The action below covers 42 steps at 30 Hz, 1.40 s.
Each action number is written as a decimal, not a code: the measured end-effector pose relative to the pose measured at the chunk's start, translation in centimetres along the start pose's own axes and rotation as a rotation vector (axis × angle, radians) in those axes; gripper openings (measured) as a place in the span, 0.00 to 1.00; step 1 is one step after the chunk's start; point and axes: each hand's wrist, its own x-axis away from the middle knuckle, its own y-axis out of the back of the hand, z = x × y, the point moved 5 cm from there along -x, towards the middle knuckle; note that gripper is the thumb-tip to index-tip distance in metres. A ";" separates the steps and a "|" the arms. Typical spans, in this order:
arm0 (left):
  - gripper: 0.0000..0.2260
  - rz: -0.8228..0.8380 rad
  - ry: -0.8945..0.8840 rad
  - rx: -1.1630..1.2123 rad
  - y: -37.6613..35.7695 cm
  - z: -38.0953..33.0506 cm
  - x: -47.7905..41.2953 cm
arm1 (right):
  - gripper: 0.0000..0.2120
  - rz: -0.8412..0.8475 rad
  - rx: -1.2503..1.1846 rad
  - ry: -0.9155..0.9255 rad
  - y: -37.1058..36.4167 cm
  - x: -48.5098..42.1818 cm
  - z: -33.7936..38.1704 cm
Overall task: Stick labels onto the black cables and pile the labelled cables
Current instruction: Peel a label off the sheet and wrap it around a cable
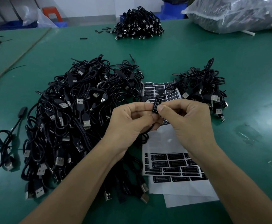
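Above the label sheets [172, 160] we're pinching the cable's LED controller [156, 102] in both hands — left hand [132, 117] low, right hand [185, 120] up top — its long axis standing near-upright, smaller pile [201, 88] sitting nearer our right.

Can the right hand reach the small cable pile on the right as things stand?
Probably yes. The pile lies just beyond the right hand on the mat, with nothing standing between them. But that hand and the left hand are pinching a cable, so it would have to let go first.
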 end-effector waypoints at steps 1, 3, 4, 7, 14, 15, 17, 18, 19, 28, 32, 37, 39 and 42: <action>0.09 0.004 -0.001 0.001 0.0 0.0 0.0 | 0.10 -0.002 0.004 0.004 0.0 0.0 0.1; 0.10 0.014 -0.006 0.001 -0.1 -0.2 0.1 | 0.10 -0.004 0.015 0.011 0.0 0.0 0.1; 0.11 0.016 -0.008 0.001 -0.2 -0.2 0.1 | 0.10 -0.005 0.022 0.012 0.0 0.0 0.1; 0.09 0.015 -0.007 0.003 -0.2 -0.2 0.1 | 0.09 -0.021 0.050 0.019 0.0 0.0 0.1; 0.11 0.005 -0.007 -0.003 -0.2 -0.1 0.2 | 0.12 -0.055 0.123 0.066 -0.1 0.3 0.3; 0.13 0.004 -0.008 -0.006 -0.2 -0.1 0.2 | 0.12 -0.057 0.137 0.081 -0.2 0.3 0.4; 0.14 0.001 -0.011 -0.010 -0.2 -0.1 0.2 | 0.13 -0.061 0.165 0.111 -0.3 0.4 0.6; 0.13 0.001 -0.013 -0.010 -0.2 -0.2 0.2 | 0.14 -0.066 0.175 0.123 -0.3 0.5 0.6; 0.13 0.002 -0.015 -0.010 -0.2 -0.2 0.2 | 0.14 -0.070 0.181 0.131 -0.3 0.5 0.6; 0.11 -0.006 0.000 -0.008 -0.2 -0.3 0.3 | 0.13 -0.101 0.199 0.135 -0.3 0.6 0.8; 0.09 0.002 -0.001 -0.014 -0.3 -0.3 0.3 | 0.12 -0.102 0.201 0.144 -0.3 0.7 0.9; 0.10 0.008 -0.008 -0.019 -0.2 -0.3 0.3 | 0.12 -0.111 0.202 0.137 -0.2 0.8 0.9; 0.09 0.018 -0.009 -0.016 -0.3 -0.3 0.3 | 0.12 -0.122 0.205 0.132 -0.1 0.7 0.8; 0.09 0.015 -0.011 -0.028 -0.3 -0.3 0.3 | 0.11 -0.127 0.199 0.129 0.0 0.7 0.7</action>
